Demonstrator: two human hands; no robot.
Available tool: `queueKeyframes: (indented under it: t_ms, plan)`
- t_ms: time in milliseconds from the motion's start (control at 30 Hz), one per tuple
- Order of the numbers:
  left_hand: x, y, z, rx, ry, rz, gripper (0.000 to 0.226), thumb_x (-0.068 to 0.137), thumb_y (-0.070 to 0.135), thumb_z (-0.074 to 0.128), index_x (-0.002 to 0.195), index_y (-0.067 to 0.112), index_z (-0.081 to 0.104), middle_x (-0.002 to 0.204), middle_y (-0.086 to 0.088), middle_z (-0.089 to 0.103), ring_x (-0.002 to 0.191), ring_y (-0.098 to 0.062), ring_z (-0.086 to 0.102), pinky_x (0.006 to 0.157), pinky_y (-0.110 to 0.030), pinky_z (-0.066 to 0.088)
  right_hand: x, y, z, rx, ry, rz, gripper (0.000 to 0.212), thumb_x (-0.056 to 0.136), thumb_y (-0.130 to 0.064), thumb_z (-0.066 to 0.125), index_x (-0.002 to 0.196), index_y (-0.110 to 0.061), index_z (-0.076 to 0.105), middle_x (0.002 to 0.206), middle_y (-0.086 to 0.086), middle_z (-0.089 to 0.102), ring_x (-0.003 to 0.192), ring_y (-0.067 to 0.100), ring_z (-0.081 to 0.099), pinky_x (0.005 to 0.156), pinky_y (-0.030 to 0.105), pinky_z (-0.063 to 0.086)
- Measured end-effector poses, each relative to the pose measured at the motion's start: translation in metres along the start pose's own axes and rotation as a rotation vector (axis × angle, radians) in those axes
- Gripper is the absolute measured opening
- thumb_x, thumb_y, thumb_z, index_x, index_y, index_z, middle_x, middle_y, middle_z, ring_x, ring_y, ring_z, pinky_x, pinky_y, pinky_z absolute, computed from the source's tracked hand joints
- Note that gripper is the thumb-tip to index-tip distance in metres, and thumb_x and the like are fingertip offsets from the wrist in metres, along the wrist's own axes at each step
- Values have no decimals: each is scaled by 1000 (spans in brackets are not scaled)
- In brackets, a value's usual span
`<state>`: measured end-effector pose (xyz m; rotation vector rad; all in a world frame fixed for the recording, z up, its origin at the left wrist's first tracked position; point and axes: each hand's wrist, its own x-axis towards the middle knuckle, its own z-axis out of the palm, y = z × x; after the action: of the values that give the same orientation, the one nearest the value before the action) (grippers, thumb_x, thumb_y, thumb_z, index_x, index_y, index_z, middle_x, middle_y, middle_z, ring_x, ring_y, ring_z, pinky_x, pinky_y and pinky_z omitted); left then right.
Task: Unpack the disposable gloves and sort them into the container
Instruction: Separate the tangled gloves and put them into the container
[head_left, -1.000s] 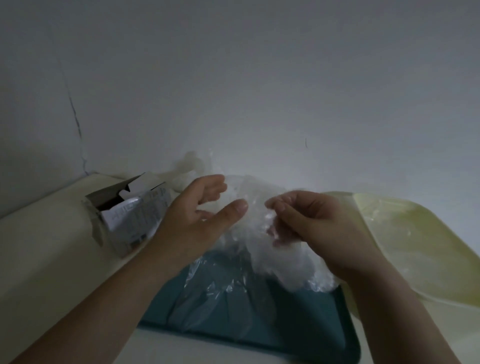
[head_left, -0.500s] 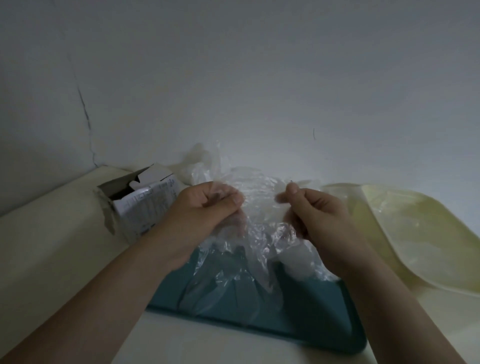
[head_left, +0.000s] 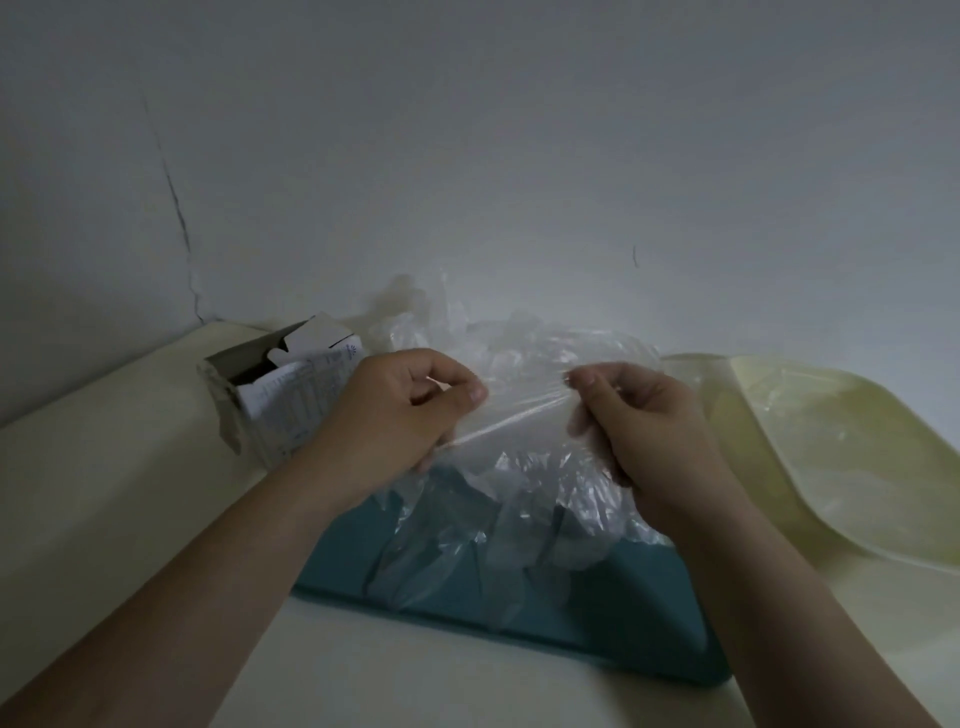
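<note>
head view: glove film pulled tight over the container, tear and clump risks

glove (head_left: 522, 410) is a thin clear sheet held in the air between both hands, just above the teal container (head_left: 649, 603). left hand (head_left: 400, 410) pinches its left edge, thumb against curled fingers. right hand (head_left: 639, 431) pinches the right edge the same way, other fingers loosely curled in. film between them looks taut, with one bright crease running across it.

below, a crumpled heap of gloves (head_left: 493, 535) lies in the container and reaches the near rim. the lower end of the held glove runs down into that heap. can't tell if it is one glove or several stuck together.

risks, my read:
- a harder sideways pull likely stretches or rips the film at the pinch points. it looks that thin.
- layers cling, so a lift may drag the heap up and out onto the counter (head_left: 114, 493).
- the part at the near rim could slide over it if the heap gets tugged.
- dim light plus clear plastic makes edges hard to see, so it's easy to grab two at once.

outward: open cardboard box (head_left: 280, 395) just left of the left hand, more loose film (head_left: 415, 317) behind it by the wall, pale yellow tray (head_left: 857, 467) off to the right.
</note>
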<state>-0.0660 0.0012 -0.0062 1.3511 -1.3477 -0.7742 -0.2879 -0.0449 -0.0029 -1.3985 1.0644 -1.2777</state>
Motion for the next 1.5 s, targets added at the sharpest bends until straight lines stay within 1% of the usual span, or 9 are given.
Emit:
queueKeyframes:
  t_ms: [133, 267, 433, 567, 700, 933, 1100, 1300, 1500]
  plan:
    - [10, -8, -29, 420, 31, 26, 13, 94, 38, 75, 88, 27, 75, 62, -2, 69, 49, -1, 56, 45, -12, 40, 0, -1, -1, -134, 34, -60, 13, 101, -20, 65, 97, -12, 74, 62, 6, 70, 38, 16, 38, 37, 20, 33]
    - [12, -19, -45, 864, -69, -37, 24, 93, 49, 71, 81, 29, 73, 68, 12, 67, 68, -2, 61, 57, -24, 40, 0, 3, -2, -292, -27, -103, 14, 101, -26, 66, 94, -17, 74, 56, 4, 68, 41, 17, 48, 44, 27, 43]
    - [8, -39, -27, 993, -58, 5, 24, 88, 56, 67, 90, 33, 63, 86, 13, 66, 84, -13, 62, 78, -38, 56, -4, 5, 2, -216, -85, -71, 13, 100, -15, 66, 94, -11, 76, 68, 9, 74, 60, 24, 70, 59, 38, 59]
    - [11, -49, -29, 1089, -25, -37, 44, 79, 65, 72, 97, 29, 53, 91, 8, 59, 81, -14, 58, 68, -36, 52, -7, 7, 6, -62, -160, 1, 14, 103, -6, 60, 104, -2, 72, 79, 17, 77, 69, 31, 74, 68, 44, 65]
    - [15, -56, -30, 869, -46, -164, 38, 77, 45, 85, 93, 28, 56, 87, 7, 62, 80, -14, 62, 61, -31, 44, -4, 9, 5, 2, -155, 23, 19, 104, 0, 55, 104, -5, 74, 72, 14, 72, 60, 25, 68, 57, 38, 62]
    - [8, -37, -41, 726, -222, -185, 8, 88, 21, 80, 87, 19, 72, 87, -3, 71, 77, -12, 63, 60, -22, 41, 1, 9, -3, -1, -202, 53, 19, 99, -6, 62, 92, -12, 79, 53, 3, 51, 43, 16, 31, 42, 20, 16]
    - [5, -4, -54, 330, -195, -123, 22, 84, 33, 86, 86, 13, 76, 74, -5, 72, 67, -11, 65, 65, -22, 49, -3, 10, -7, -18, -442, 38, 35, 84, -38, 82, 98, -6, 77, 78, 22, 50, 72, 31, 40, 66, 44, 24]
    - [1, 1, -42, -34, -210, -93, 18, 85, 13, 84, 92, 7, 69, 83, -6, 72, 82, -20, 67, 83, -37, 54, -9, -2, -9, 54, -557, -181, 33, 90, -27, 78, 93, 6, 73, 89, 28, 64, 82, 35, 63, 78, 40, 49]
    - [-7, 11, -24, -302, -252, -28, 4, 80, 14, 77, 82, 17, 78, 85, -2, 73, 77, -13, 67, 66, -21, 55, -12, -9, -3, -121, -422, -282, 16, 86, -35, 77, 91, -21, 84, 148, -16, 56, 140, 3, 48, 111, 43, 43]
